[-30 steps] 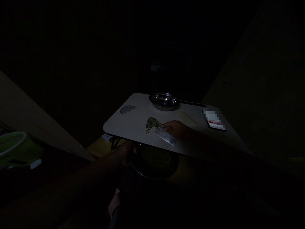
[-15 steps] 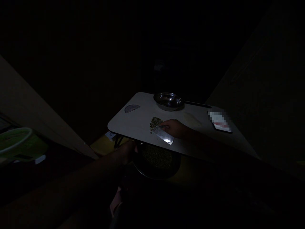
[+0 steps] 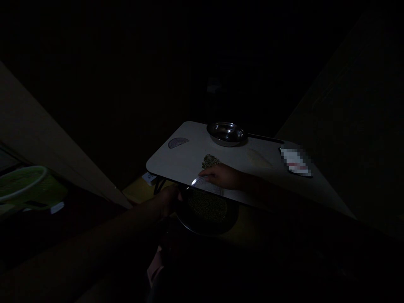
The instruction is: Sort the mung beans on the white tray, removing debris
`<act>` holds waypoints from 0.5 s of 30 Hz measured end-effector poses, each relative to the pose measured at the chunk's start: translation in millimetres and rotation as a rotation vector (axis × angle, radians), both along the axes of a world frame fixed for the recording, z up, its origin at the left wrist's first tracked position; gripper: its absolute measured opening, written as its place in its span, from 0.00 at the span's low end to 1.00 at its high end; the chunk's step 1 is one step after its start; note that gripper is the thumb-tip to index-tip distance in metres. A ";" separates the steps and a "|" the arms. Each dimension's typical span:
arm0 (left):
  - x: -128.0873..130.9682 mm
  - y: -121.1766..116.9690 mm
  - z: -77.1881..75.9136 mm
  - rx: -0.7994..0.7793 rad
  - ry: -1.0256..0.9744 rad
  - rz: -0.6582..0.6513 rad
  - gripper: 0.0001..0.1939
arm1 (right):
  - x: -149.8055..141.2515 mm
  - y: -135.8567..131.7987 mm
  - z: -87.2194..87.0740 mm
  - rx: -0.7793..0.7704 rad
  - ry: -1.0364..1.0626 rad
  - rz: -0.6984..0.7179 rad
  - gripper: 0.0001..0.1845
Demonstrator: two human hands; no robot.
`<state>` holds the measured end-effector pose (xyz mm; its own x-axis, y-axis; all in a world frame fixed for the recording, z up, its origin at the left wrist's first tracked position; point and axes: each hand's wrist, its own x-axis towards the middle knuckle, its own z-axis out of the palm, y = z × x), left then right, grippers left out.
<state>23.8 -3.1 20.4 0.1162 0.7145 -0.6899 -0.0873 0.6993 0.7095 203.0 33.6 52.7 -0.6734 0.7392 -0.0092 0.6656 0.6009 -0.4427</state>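
In the dim head view, my right hand (image 3: 222,176) pinches a clear half-round protractor (image 3: 207,185) by its straight side. Its curved edge lies at the near edge of the white tabletop (image 3: 172,164). Just beyond my fingers sits a small pile of green, bean-like grains (image 3: 210,160). My left hand (image 3: 170,199) is closed on the left rim of a wide dark bowl (image 3: 196,230), held below the table edge. Many green grains (image 3: 208,208) lie inside that bowl. Shadow hides part of the left fingers.
A shiny steel bowl (image 3: 227,142) stands at the table's back edge. Another protractor (image 3: 178,143) lies at the far left corner, and a pixelated flat item (image 3: 296,162) at the right. Left of the table is a green basket (image 3: 38,191); a pale slanted panel (image 3: 63,139) rises nearby.
My right hand has drawn the protractor toward the near table edge, away from the grain pile and over the bowl side. The left hand keeps its hold on the bowl.
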 end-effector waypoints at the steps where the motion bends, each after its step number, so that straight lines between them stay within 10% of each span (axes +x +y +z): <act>1: -0.1 -0.1 0.8 -0.008 0.008 0.000 0.09 | -1.8 -2.3 0.9 -0.020 -0.004 0.035 0.17; 15: 3.2 2.4 -4.8 0.028 -0.046 -0.009 0.10 | 28.3 8.8 1.3 -0.019 -0.054 -0.392 0.18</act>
